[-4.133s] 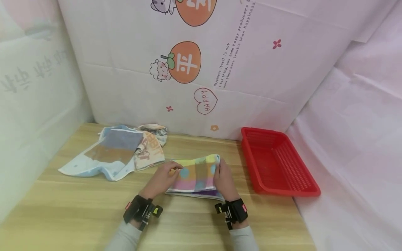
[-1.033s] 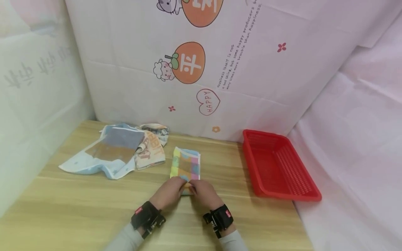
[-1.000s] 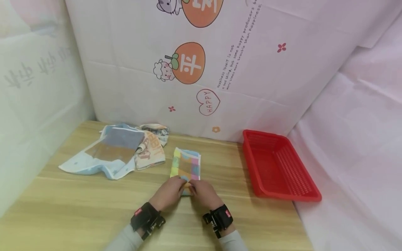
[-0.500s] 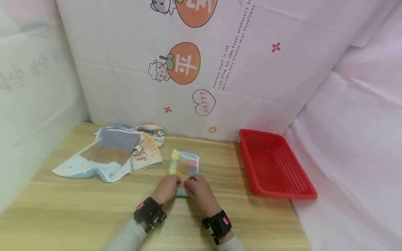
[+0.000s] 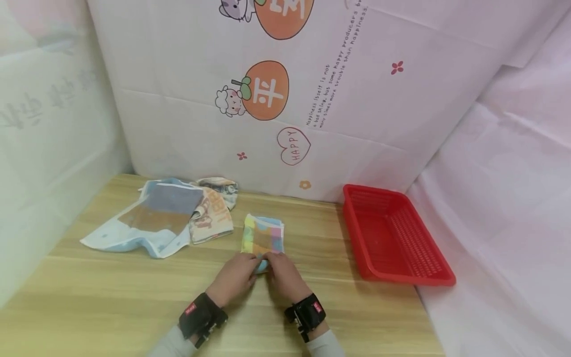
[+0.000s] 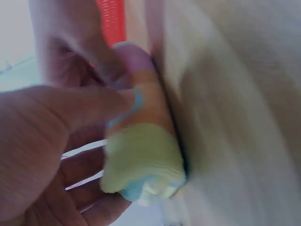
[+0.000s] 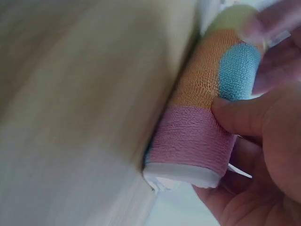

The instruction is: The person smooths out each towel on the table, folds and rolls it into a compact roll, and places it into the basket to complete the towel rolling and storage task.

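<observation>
A folded towel with yellow, orange and pink bands and blue dots lies on the table in front of me. Its near end is curled into a roll, which shows as a thick rounded edge in both wrist views. My left hand grips the roll at its yellow end, thumb on top and fingers behind. At the pink, white-edged end, my right hand holds it the same way, its thumb pressing the terry cloth. The two thumbs nearly meet at the middle of the roll.
A crumpled blue and white towel with a grey and brown panel lies at the back left. Against it rests a cream printed cloth. A red plastic basket stands at the right. White printed sheets wall the wooden table.
Earlier the towel lay crosswise with a hand at each side; it has since been turned lengthwise. Over the last second its near end has been rolled away from me, shortening the flat part.
</observation>
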`<state>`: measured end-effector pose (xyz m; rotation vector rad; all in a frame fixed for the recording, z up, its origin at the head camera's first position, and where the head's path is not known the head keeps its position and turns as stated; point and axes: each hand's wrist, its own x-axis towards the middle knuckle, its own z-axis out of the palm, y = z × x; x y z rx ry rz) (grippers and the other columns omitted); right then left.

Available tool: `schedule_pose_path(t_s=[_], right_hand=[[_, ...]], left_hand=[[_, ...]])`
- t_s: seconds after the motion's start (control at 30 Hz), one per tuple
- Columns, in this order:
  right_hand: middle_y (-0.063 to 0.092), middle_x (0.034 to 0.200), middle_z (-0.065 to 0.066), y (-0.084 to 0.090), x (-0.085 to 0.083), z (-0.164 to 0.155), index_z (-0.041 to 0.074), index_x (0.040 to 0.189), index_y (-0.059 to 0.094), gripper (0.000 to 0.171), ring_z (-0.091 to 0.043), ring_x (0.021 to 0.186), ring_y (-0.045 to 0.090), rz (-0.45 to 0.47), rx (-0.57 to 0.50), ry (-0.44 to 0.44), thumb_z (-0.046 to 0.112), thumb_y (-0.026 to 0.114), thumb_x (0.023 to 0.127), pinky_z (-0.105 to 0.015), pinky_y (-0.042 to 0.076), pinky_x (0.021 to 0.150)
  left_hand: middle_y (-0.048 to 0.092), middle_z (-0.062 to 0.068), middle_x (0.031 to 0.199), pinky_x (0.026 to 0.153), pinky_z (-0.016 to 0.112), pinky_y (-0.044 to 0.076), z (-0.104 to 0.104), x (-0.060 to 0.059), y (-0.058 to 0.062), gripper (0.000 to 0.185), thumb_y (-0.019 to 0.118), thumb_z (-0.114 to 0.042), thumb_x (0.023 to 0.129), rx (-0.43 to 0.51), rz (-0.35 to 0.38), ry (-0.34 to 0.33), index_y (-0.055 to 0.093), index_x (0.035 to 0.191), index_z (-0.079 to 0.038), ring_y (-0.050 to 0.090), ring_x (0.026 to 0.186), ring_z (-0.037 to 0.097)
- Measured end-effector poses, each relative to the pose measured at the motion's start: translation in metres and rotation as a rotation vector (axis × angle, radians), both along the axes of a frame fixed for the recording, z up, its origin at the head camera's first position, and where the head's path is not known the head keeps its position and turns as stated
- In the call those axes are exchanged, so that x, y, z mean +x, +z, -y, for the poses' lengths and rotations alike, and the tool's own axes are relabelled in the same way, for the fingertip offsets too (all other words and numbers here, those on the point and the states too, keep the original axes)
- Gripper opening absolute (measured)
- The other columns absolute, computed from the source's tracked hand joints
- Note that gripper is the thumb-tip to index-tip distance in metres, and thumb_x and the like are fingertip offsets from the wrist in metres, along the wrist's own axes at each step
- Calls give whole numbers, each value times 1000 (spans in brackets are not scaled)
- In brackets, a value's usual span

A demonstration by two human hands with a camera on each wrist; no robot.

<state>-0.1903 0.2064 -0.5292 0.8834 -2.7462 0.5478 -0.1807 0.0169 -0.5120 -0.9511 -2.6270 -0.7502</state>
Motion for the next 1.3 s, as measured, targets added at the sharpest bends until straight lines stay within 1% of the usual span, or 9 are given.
schedule_pose_path(t_s=[0.13, 0.37, 0.5, 0.6, 0.77, 0.9, 1.07, 1.13, 1.3], right_hand=[[73, 108, -7, 0, -1, -1, 5, 116, 66, 22, -22, 101, 68, 106, -35, 1, -2, 56, 99, -34, 57, 89], [72, 112, -12, -1, 4, 0, 0, 117, 64, 24, -24, 102, 68, 238, -85, -4, 0, 44, 105, -33, 57, 87], [68, 117, -11, 2, 7, -2, 3, 118, 66, 23, -24, 107, 64, 189, -95, -35, 3, 47, 105, -36, 54, 93], [63, 117, -8, 7, 11, -3, 8, 119, 69, 21, -23, 109, 55, 106, -76, -81, 8, 57, 102, -38, 49, 94], [65, 105, -4, 17, 18, 3, 7, 111, 72, 25, -20, 96, 57, -24, 74, -57, -1, 70, 87, -31, 51, 85], [65, 99, -3, 14, 13, 7, 6, 107, 73, 23, -16, 91, 59, 9, 98, -74, -4, 68, 87, -27, 54, 81], [69, 107, -7, 10, 8, 5, 6, 131, 67, 34, -20, 99, 64, 47, 80, -97, 3, 64, 97, -33, 56, 87], [69, 113, -9, 9, 5, 4, 6, 138, 62, 39, -23, 103, 63, 68, 69, -92, 5, 61, 99, -36, 55, 90], [65, 107, -9, 7, -5, 3, 5, 138, 62, 35, -23, 101, 57, 127, 29, -66, 9, 54, 104, -36, 51, 90]], left_hand=[[72, 12, 99, 80, 44, 59, -1, 4, -2, 21, 68, -1, 92, -10, 52, 10, 69, 113, -1, 69, 92, 30], [72, 14, 98, 73, 44, 60, -5, 3, -6, 27, 68, 10, 84, -61, 96, 44, 69, 108, -1, 69, 89, 32], [71, 15, 91, 70, 44, 60, -12, -6, -2, 18, 68, 8, 84, -104, 155, 48, 69, 100, -1, 68, 82, 32], [71, 17, 96, 74, 45, 59, -16, -16, 4, 26, 66, 8, 82, -108, 287, 51, 71, 106, -2, 68, 84, 33], [71, 19, 99, 80, 48, 59, -19, -25, 16, 28, 62, 8, 81, -122, 433, 100, 72, 106, -1, 68, 89, 35], [69, 18, 93, 78, 47, 58, -17, -20, 19, 17, 61, 7, 85, -103, 339, 135, 69, 98, 1, 66, 84, 33], [65, 14, 92, 84, 44, 55, -14, -7, 10, 16, 70, 6, 82, -118, -27, 83, 68, 97, 0, 63, 88, 32], [64, 13, 94, 87, 44, 54, -13, -4, 7, 20, 74, 5, 79, -131, -120, 77, 68, 97, 0, 63, 91, 32], [66, 12, 89, 78, 43, 55, -13, -8, 4, 24, 73, 7, 78, -110, -130, 89, 68, 99, -2, 64, 82, 30]])
